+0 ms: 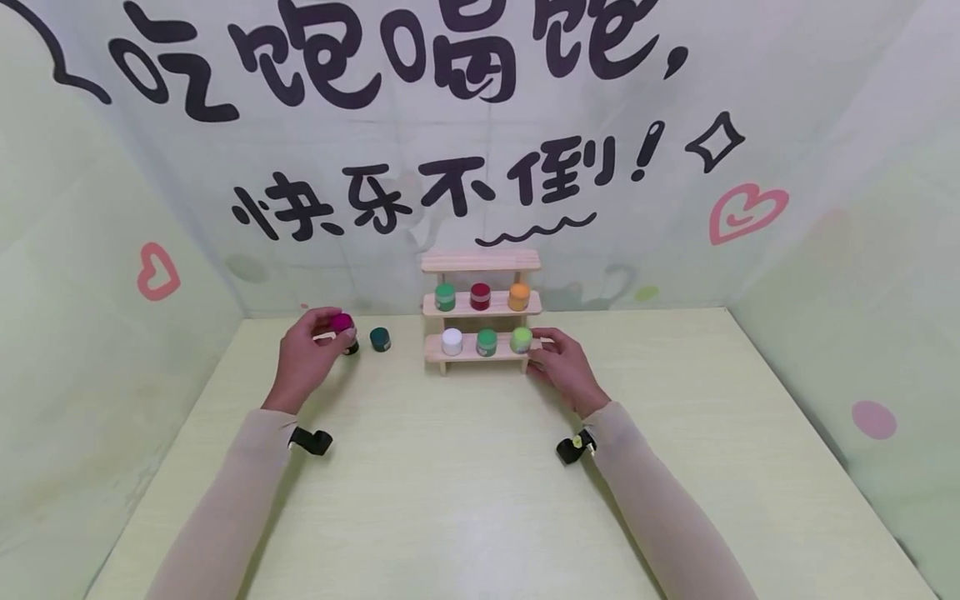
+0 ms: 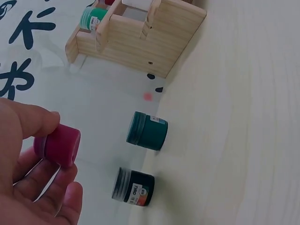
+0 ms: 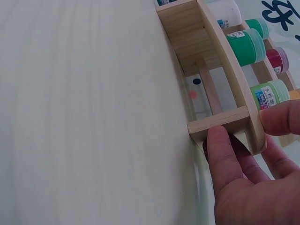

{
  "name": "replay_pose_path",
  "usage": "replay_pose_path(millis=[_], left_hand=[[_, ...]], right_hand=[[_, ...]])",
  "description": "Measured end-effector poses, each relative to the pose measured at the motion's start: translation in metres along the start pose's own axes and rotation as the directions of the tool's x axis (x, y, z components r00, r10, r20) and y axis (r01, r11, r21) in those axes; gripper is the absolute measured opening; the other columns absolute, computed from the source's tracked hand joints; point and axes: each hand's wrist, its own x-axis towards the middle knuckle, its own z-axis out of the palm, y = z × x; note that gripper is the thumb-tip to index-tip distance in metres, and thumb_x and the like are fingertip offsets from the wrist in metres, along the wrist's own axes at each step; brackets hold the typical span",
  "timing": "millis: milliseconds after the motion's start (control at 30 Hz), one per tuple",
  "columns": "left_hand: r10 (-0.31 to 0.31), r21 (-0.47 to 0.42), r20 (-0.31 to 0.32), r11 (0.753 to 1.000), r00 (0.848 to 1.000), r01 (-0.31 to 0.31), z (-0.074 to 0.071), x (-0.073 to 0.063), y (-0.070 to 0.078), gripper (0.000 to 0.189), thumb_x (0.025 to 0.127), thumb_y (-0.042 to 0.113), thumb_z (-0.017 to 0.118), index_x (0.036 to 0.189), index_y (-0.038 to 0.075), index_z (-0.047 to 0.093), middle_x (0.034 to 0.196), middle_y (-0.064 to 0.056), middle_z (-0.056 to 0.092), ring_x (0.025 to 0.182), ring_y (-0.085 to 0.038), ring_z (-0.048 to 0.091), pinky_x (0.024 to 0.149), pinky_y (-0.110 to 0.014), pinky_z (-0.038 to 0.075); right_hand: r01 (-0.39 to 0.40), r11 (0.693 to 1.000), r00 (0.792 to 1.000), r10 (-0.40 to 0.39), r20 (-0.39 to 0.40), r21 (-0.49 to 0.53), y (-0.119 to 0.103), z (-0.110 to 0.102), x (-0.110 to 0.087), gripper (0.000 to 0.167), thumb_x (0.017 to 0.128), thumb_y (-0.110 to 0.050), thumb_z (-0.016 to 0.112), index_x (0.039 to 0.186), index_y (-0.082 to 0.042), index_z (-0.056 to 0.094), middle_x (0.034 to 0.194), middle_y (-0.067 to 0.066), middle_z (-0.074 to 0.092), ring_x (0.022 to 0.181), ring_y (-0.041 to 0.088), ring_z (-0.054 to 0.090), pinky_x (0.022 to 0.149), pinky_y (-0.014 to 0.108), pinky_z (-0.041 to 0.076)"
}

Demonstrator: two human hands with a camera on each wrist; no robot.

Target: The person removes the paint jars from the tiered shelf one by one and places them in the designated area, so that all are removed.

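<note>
My left hand (image 1: 306, 357) pinches a magenta paint jar (image 2: 64, 145) between thumb and fingers, lifted above the table. Below that jar stands a black paint jar (image 2: 140, 188), and a dark teal jar (image 2: 153, 131) is beside it on the table. At the rack's right end, my right hand (image 1: 567, 368) grips the lowest board of a three-tier wooden rack (image 1: 480, 262), thumb by the light green jar (image 3: 269, 94) and fingers underneath. White (image 1: 452, 342) and green (image 1: 487, 342) jars share that lowest tier. The middle tier carries green, dark red (image 1: 480, 297) and orange jars; the top one is bare.
The rack stands on a pale wood-grain table (image 1: 450, 483), near its back edge. Behind it hangs a white cloth backdrop (image 1: 360, 275) with large black lettering, and cloth walls rise on both sides. Each wrist wears a small black camera (image 1: 311, 442).
</note>
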Motion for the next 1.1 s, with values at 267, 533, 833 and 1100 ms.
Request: replay_pose_path(millis=[267,533,833,1100], left_hand=[[-0.071,0.047,-0.022,0.996,0.997,0.072,-0.014,0.001,-0.028,0.056,0.1,0.039,0.074,0.146,0.01,0.057,0.141,-0.014,0.066,0.131,-0.03,0.062,0.105,-0.033,0.057],[-0.163,0.092,-0.026,0.982,0.986,0.165,-0.024,0.002,-0.05,0.06,0.1,0.039,0.073,0.148,0.007,0.055,0.141,-0.019,0.066,0.131,-0.034,0.063,0.108,-0.04,0.052],[-0.206,0.119,-0.029,0.971,0.978,0.208,-0.027,0.002,-0.059,0.06,0.1,0.032,0.074,0.149,0.004,0.055,0.144,-0.024,0.064,0.134,-0.04,0.062,0.116,-0.053,0.045],[-0.194,0.149,-0.015,0.97,0.981,0.194,-0.026,0.006,-0.066,0.059,0.101,0.032,0.073,0.149,0.004,0.054,0.143,-0.025,0.064,0.133,-0.041,0.062,0.114,-0.054,0.047]], right_hand=[[-0.009,1.0,1.0,0.009,0.003,0.011,-0.002,0.0,0.001,0.042,0.102,-0.009,0.064,0.143,-0.012,0.059,0.128,0.012,0.064,0.116,0.024,0.067,0.1,0.036,0.061],[-0.008,1.0,1.0,0.008,-0.001,0.01,-0.003,0.001,0.0,0.042,0.101,-0.008,0.064,0.143,-0.011,0.059,0.129,0.013,0.063,0.115,0.023,0.067,0.097,0.032,0.062],[-0.008,1.0,1.0,0.008,0.0,0.01,-0.001,0.002,-0.002,0.042,0.102,-0.008,0.064,0.143,-0.011,0.059,0.128,0.013,0.063,0.111,0.02,0.067,0.099,0.034,0.061],[0.0,1.0,1.0,0.0,-0.004,0.009,-0.002,0.001,-0.002,0.042,0.101,-0.008,0.064,0.143,-0.01,0.059,0.124,0.012,0.063,0.109,0.019,0.067,0.098,0.034,0.062]])
